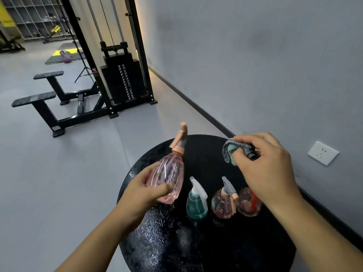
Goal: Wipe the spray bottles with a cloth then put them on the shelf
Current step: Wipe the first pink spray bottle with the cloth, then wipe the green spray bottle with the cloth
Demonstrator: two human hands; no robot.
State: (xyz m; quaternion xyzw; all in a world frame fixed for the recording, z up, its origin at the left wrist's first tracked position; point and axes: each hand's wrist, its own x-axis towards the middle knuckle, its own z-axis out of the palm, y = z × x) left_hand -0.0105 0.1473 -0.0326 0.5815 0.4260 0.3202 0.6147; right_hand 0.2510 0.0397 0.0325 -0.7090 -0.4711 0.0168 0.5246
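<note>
My left hand [146,190] grips a pink ribbed spray bottle [170,173] by its base, tilted, with the nozzle pointing up and away above the round black table [167,242]. My right hand [267,165] holds a bunched cloth [232,150], checked grey with a teal side, above the table's far right, apart from the held bottle. Three more bottles stand on the table: a teal one [196,205], a pink one [224,205], and a reddish one [248,203] partly hidden under my right wrist.
A grey wall with a white socket [323,153] runs along the right, close to the table. A black cable weight machine [121,81] stands on the grey floor beyond, with a bench frame [47,103] to its left. Storage shelving [37,16] stands far back left.
</note>
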